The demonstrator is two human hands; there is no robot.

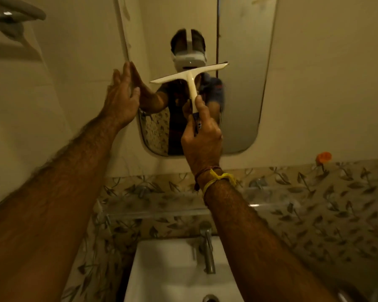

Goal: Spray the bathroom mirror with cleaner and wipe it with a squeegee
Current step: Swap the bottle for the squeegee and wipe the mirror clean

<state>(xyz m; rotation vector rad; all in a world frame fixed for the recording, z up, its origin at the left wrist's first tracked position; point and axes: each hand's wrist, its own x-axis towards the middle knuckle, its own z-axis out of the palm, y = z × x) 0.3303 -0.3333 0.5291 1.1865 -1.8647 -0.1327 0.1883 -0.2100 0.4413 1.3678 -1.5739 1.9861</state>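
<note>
The bathroom mirror [244,88] hangs on the wall above the sink, tall with rounded corners. A cream T-shaped squeegee [190,76] lies with its blade against the glass near the mirror's middle, tilted up to the right. My right hand [200,136] grips the lower end of its handle, thumb laid along the stem. My left hand [120,94] has straight fingers pressed flat against the mirror's left edge. No spray bottle is visible.
A white sink [172,271] with a metal tap [207,249] sits directly below. A glass shelf [157,205] runs under the mirror along leaf-patterned tiles. An orange-capped object [323,157] stands at the right. A grey fixture [11,16] is mounted upper left.
</note>
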